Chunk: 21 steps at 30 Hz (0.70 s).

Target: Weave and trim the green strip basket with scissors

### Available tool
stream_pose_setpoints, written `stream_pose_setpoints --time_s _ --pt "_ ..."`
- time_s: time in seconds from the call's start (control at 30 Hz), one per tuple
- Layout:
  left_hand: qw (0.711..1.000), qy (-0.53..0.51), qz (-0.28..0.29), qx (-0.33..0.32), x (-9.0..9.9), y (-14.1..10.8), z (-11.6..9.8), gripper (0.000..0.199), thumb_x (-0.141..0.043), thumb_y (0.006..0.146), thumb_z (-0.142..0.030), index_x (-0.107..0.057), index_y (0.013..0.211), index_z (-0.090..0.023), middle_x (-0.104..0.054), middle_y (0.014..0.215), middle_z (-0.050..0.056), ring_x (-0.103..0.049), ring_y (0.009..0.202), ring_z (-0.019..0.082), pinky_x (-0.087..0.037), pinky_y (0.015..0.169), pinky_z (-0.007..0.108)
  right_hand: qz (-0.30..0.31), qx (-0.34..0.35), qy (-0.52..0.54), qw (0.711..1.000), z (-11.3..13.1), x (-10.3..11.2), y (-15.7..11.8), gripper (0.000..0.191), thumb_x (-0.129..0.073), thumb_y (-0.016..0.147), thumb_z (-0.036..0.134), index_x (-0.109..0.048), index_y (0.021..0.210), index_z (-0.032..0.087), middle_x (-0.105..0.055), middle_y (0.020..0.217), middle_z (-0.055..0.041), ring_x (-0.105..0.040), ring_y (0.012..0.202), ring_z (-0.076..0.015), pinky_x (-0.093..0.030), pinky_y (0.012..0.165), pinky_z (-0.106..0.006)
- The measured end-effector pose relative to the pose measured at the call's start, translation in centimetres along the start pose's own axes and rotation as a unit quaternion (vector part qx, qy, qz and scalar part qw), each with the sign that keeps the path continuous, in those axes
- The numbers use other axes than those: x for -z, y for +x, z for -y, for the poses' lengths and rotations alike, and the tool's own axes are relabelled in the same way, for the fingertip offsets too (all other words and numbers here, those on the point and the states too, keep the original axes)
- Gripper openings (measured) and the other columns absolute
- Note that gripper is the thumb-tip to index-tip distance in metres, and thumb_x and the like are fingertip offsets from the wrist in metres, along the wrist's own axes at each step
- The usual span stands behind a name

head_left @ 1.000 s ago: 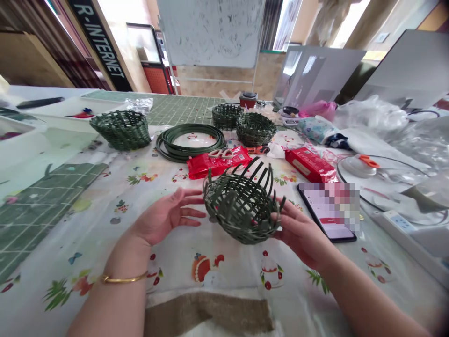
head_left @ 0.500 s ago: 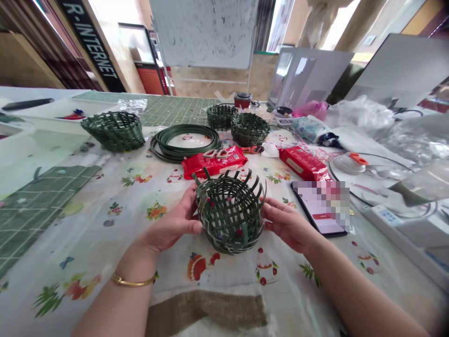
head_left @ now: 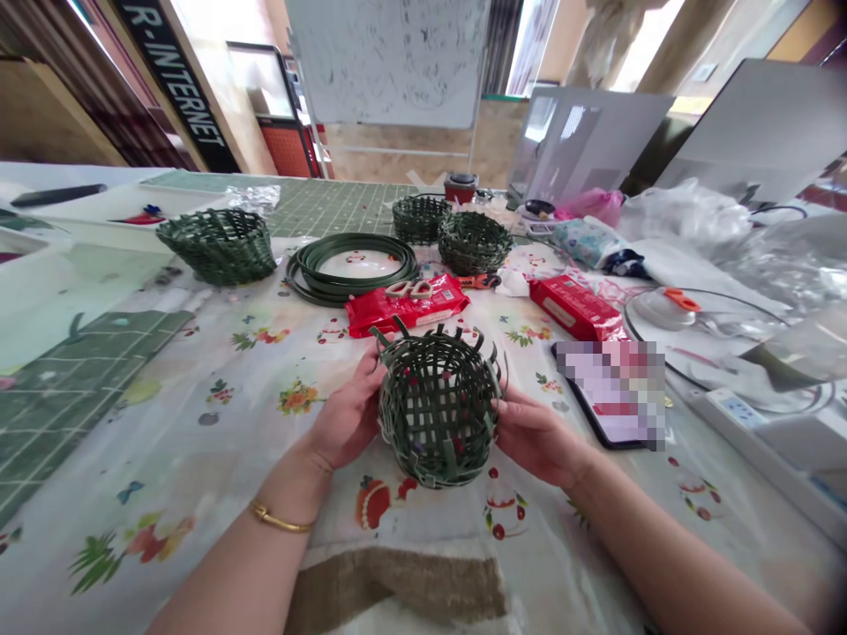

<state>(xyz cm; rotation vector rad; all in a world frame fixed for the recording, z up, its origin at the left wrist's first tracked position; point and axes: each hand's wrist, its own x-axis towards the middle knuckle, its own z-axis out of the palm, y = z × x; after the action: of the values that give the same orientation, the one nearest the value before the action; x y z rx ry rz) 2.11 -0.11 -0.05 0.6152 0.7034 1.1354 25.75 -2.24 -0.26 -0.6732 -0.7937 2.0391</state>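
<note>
Between my two hands is a dark green woven basket [head_left: 440, 406], its open mouth tipped toward me and several loose strip ends sticking up along the far rim. My left hand [head_left: 354, 406] grips its left side, fingers partly hidden behind the weave, a gold bangle on the wrist. On the opposite side my right hand [head_left: 535, 428] holds the wall, fingertips against the strips near the rim. Just beyond the basket lies a red packet [head_left: 410, 306] with white-handled scissors [head_left: 408, 289] on top.
A coil of green strip [head_left: 318, 278] lies behind the packet. Finished-looking green baskets stand at left [head_left: 221, 247] and centre back [head_left: 475, 242]. A phone [head_left: 605, 397] and another red packet [head_left: 575, 306] lie at right, near a white power strip [head_left: 741, 428]. A cutting mat [head_left: 93, 397] is at left.
The basket has turned and tilted slightly between my hands, shifting a little right. My left hand has moved up and around its side, with the thumb no longer stretched along the near wall.
</note>
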Motion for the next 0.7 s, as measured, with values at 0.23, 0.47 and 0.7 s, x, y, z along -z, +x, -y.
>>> stream_pose_setpoints --time_s 0.23,0.47,0.7 --pt "1.0 0.012 0.021 0.019 0.5 0.2 -0.8 0.05 -0.062 0.08 -0.011 -0.054 0.127 -0.027 -0.067 0.112 0.0 -0.065 0.076 0.011 -0.053 0.068 0.021 -0.002 -0.006 -0.009 1.0 0.0 0.0 -0.4 0.054 -0.066 0.08 0.015 -0.053 0.13 0.032 -0.066 0.12 0.0027 -0.06 0.103 -0.0135 -0.044 0.086 -0.024" --pt "0.998 0.015 0.034 0.044 1.3 0.4 -0.7 0.063 -0.068 0.066 -0.001 -0.058 0.122 -0.029 -0.07 0.101 0.0 -0.068 0.079 0.016 -0.056 0.067 0.026 0.006 -0.034 -0.018 0.999 0.0 0.1 -0.6 0.06 -0.067 0.081 0.021 -0.046 0.136 0.034 -0.065 0.123 0.0015 -0.062 0.102 -0.0164 -0.046 0.088 -0.029" --pt "0.998 0.018 -0.017 0.054 0.0 0.1 -0.8 0.056 -0.072 0.069 -0.005 -0.062 0.119 -0.028 -0.072 0.095 -0.001 -0.066 0.067 0.011 -0.055 0.064 0.021 -0.024 -0.024 -0.022 0.999 0.0 -0.1 -0.7 0.055 -0.065 0.082 0.02 -0.049 0.133 0.032 -0.069 0.113 0.0003 -0.065 0.092 -0.0154 -0.049 0.08 -0.028"
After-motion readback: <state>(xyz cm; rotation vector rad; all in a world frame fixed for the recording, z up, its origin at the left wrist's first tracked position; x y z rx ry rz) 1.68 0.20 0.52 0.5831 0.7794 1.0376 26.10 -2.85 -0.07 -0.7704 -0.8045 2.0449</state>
